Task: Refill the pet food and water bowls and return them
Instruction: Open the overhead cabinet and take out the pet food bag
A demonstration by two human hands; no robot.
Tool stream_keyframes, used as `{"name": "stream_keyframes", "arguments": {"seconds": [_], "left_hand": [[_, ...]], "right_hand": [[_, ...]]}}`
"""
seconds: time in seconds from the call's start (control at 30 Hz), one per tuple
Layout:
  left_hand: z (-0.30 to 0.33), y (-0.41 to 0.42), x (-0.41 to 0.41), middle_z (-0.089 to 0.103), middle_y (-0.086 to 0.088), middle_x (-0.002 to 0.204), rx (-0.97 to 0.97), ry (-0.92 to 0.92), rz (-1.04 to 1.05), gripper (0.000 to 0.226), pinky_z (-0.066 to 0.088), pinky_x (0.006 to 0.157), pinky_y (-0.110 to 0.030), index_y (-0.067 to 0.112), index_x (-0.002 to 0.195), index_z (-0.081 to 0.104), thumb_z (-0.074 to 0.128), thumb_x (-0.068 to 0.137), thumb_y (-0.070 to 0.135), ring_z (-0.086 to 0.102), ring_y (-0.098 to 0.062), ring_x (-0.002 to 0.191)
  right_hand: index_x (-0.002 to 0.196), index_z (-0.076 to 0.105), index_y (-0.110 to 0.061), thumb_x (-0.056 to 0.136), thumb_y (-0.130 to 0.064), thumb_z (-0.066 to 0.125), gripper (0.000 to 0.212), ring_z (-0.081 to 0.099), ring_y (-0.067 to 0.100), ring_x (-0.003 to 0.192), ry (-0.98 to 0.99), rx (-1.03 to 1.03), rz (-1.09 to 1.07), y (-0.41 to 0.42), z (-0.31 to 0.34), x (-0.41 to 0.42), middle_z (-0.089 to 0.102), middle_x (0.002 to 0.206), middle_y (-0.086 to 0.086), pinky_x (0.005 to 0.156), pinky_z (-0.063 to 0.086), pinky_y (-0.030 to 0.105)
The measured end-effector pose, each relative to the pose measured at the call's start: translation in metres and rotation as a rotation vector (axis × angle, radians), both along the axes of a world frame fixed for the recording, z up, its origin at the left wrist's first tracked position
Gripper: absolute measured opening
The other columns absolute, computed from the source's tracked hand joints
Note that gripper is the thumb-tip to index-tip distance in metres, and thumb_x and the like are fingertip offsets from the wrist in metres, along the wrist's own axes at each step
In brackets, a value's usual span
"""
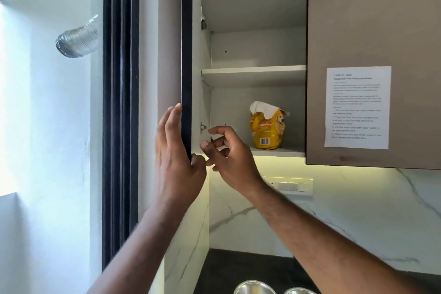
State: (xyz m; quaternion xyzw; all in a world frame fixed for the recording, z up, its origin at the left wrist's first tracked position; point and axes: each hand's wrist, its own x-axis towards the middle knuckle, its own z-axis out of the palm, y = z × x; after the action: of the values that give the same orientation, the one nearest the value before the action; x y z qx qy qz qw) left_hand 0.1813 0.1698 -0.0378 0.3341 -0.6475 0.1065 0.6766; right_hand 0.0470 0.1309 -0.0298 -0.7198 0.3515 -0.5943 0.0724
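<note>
Both hands are working at the cabinet door: left hand gripping its edge, right hand loose and empty; reaching right, it risks toppling the food bag.

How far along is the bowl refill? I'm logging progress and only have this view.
Done: the cabinet door is open and two metal bowls sit on the counter below, contents not visible. In hand: the left hand holds the door edge while the right hand, holding nothing, is near the shelf with the yellow pet food bag. Left: taking the bag, filling food and water, returning both bowls.
</note>
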Motion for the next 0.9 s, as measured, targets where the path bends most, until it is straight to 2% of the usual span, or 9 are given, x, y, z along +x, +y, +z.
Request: {"name": "stream_keyframes", "arguments": {"seconds": [0.07,0.17,0.27,0.43,0.5,0.57,0.67,0.8,0.9], "left_hand": [[-0.003,0.005,-0.009,0.021,-0.008,0.165,-0.020,0.036,0.122,0.100,0.030,0.122,-0.045,0.023,0.158,0.024,0.060,0.074,-0.017,0.021,-0.029,0.153],[-0.009,0.004,-0.027,0.019,-0.012,0.167,-0.102,-0.025,0.283,0.097,0.020,0.126,-0.054,0.020,0.154,0.037,0.051,0.068,-0.023,0.016,-0.033,0.155],[-0.008,-0.001,-0.044,0.021,-0.015,0.167,-0.087,-0.033,0.408,0.098,0.000,0.128,-0.053,0.017,0.149,0.047,0.046,0.062,-0.028,0.014,-0.035,0.156],[-0.005,-0.007,-0.063,0.024,-0.016,0.166,-0.069,-0.026,0.528,0.098,-0.006,0.127,-0.052,0.015,0.147,0.051,0.048,0.059,-0.030,0.017,-0.035,0.155],[-0.003,-0.008,-0.069,0.026,-0.016,0.165,-0.069,-0.017,0.553,0.099,-0.010,0.126,-0.049,0.014,0.146,0.051,0.050,0.058,-0.029,0.019,-0.036,0.154],[-0.002,-0.008,-0.078,0.028,-0.016,0.164,-0.076,-0.007,0.589,0.098,-0.012,0.125,-0.047,0.014,0.146,0.052,0.051,0.057,-0.028,0.020,-0.036,0.154],[0.002,-0.013,-0.092,0.032,-0.014,0.163,-0.136,0.045,0.630,0.092,-0.009,0.124,-0.050,0.016,0.145,0.053,0.054,0.063,-0.027,0.020,-0.035,0.153],[0.008,-0.033,-0.125,0.044,-0.014,0.157,-0.341,0.061,0.636,0.073,-0.003,0.127,-0.049,0.013,0.141,0.059,0.060,0.075,-0.017,0.028,-0.035,0.151],[0.011,-0.063,-0.150,0.042,-0.011,0.158,-0.248,0.007,0.423,0.067,0.023,0.124,-0.052,0.014,0.145,0.054,0.062,0.082,-0.008,0.029,-0.032,0.150]], "right_hand": [[0.129,0.055,-0.029,0.093,-0.057,0.065,0.046,0.075,0.010,0.079,-0.011,0.013,-0.064,-0.011,-0.004,-0.007,0.072,0.103,-0.010,0.076,0.064,0.047],[0.125,0.056,-0.031,0.091,-0.062,0.065,0.047,0.075,0.012,0.082,-0.037,0.022,-0.165,-0.028,-0.012,-0.027,0.073,0.103,-0.010,0.076,0.063,0.048],[0.123,0.056,-0.030,0.092,-0.057,0.067,0.043,0.074,0.009,0.080,-0.036,0.008,-0.265,-0.042,-0.017,-0.055,0.074,0.099,-0.011,0.074,0.062,0.040],[0.123,0.059,-0.024,0.094,-0.049,0.069,0.040,0.068,0.002,0.072,-0.040,0.001,-0.375,-0.070,-0.018,-0.105,0.069,0.091,-0.015,0.070,0.054,0.028],[0.126,0.060,-0.021,0.094,-0.049,0.069,0.044,0.066,0.003,0.073,-0.041,-0.016,-0.417,-0.083,-0.018,-0.124,0.069,0.093,-0.014,0.075,0.057,0.031],[0.125,0.060,-0.024,0.092,-0.059,0.066,0.049,0.071,0.016,0.085,-0.040,-0.019,-0.453,-0.100,-0.018,-0.143,0.074,0.102,-0.007,0.079,0.060,0.039],[0.128,0.055,-0.032,0.080,-0.077,0.050,0.066,0.073,0.028,0.099,-0.021,-0.029,-0.481,-0.128,-0.013,-0.165,0.074,0.115,-0.003,0.082,0.061,0.045],[0.139,0.051,-0.026,0.089,-0.067,0.056,0.065,0.068,0.030,0.112,0.010,-0.042,-0.478,-0.159,-0.002,-0.194,0.069,0.128,0.003,0.088,0.060,0.045],[0.141,0.051,-0.025,0.087,-0.067,0.060,0.069,0.066,0.029,0.117,0.007,-0.041,-0.481,-0.178,0.006,-0.210,0.067,0.134,0.003,0.091,0.059,0.046]]}}
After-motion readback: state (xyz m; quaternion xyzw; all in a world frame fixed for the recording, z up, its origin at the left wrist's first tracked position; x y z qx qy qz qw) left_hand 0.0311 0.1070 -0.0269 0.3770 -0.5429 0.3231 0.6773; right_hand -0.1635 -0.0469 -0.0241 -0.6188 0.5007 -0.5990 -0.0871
